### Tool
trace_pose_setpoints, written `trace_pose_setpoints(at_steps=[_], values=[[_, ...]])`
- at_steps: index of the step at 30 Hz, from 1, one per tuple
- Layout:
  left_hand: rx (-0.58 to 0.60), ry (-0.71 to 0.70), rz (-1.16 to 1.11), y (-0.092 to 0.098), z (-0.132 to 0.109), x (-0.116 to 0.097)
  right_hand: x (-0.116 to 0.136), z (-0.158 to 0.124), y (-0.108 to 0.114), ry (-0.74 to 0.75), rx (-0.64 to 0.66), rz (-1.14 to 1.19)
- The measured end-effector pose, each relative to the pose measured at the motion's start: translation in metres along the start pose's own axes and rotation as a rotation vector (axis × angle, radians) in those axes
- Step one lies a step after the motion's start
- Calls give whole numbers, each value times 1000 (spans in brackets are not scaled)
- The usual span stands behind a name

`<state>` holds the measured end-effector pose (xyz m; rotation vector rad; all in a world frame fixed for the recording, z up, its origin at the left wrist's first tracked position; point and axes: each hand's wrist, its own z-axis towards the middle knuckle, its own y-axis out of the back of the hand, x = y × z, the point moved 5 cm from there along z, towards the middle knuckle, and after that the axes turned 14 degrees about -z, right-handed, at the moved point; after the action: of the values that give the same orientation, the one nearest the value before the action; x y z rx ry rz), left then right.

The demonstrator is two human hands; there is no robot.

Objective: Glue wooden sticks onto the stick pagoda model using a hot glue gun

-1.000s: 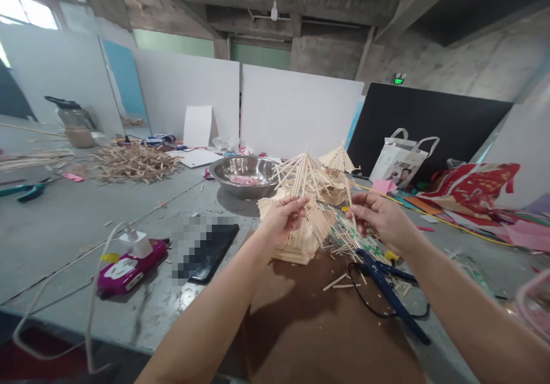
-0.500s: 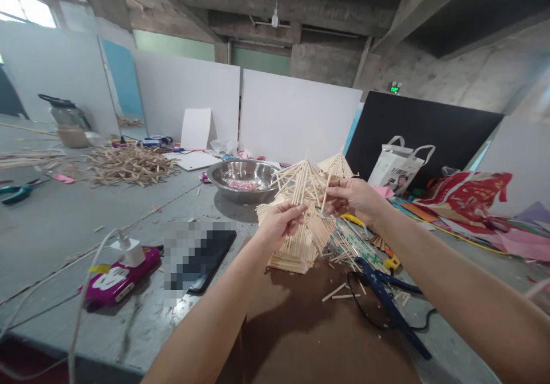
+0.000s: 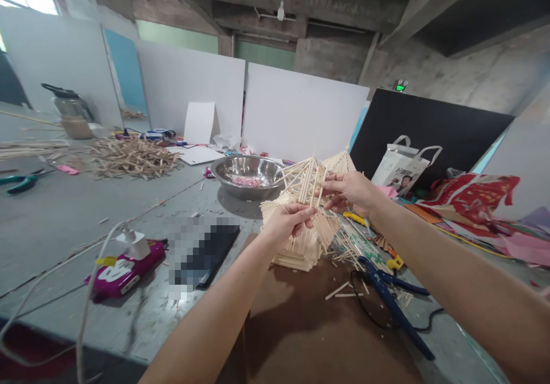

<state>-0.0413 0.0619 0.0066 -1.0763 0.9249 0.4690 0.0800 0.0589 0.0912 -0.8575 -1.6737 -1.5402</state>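
In front of me stands a model made of thin wooden sticks (image 3: 296, 253), with a pointed open frame of sticks (image 3: 307, 180) at its top. Closed in a pinch, my left hand (image 3: 291, 222) is at the lower ends of the frame's front sticks. My right hand (image 3: 352, 192) pinches a short wooden stick (image 3: 320, 188) between thumb and fingers, held upright against the frame's right side. What lies exactly between the left fingertips is hard to see. A second pointed stick roof (image 3: 339, 162) shows behind, partly covered by the right hand.
A steel bowl (image 3: 247, 188) stands behind left. Blue long-handled pliers (image 3: 397, 309), loose sticks (image 3: 339, 289) and a yellow tool (image 3: 354, 218) lie right. A phone (image 3: 217, 255) and purple power strip (image 3: 124, 275) sit left, with a cable. A stick pile (image 3: 135, 157) lies farther back.
The view has shifted slightly, so most things sit a little farther right. My hands have drawn a little closer together at the frame, and the stick stays in the right hand.
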Motion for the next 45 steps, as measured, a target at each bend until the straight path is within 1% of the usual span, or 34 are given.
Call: trace_pose_setpoints(at_steps=[8,13,19,23,27,32,38,41,45], values=[[8,-96,186,-9,-2,-2,-2,-5,-2,65,39,46],[34,-91,226,-12,-3,-4,-3,-8,-2,104,57,90],[55,-74,283,-13,-4,-8,-3,-9,-1,117,55,114],[70,-70,312,-16,-4,-11,-4,-10,0,136,32,133],[99,-58,298,-21,-5,-12,-3,-12,3,169,-12,131],[122,-62,189,-24,-5,-12,-2,-16,7,218,-57,142],[76,-68,89,-25,-4,-6,-2,-16,8,218,-72,190],[16,-92,31,-24,-5,-3,-1,-14,5,215,-74,182],[-95,-181,19,-23,-8,-1,0,-11,-2,204,-64,166]])
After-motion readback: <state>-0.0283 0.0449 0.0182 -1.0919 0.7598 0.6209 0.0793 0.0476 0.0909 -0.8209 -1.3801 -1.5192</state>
